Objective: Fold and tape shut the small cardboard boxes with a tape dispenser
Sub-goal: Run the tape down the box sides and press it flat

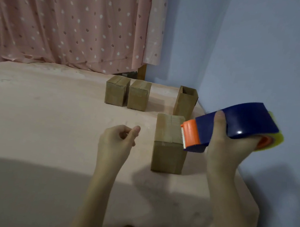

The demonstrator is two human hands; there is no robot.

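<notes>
Tape dispenser point(236, 125) gripped by right hand point(222, 149), roll partly hidden

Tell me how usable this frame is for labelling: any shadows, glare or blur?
Head view: a broad dark shadow covers the near part of the bed; a small glare spot sits on the blue tape dispenser in the right hand; the left hand and boxes look soft; straight edges bow slightly, wide-angle.

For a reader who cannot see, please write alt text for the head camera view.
A right hand holds a blue tape dispenser beside a closed cardboard box on a pink surface; the left hand is loosely curled, empty. Behind stand two closed boxes and one open box.
</notes>
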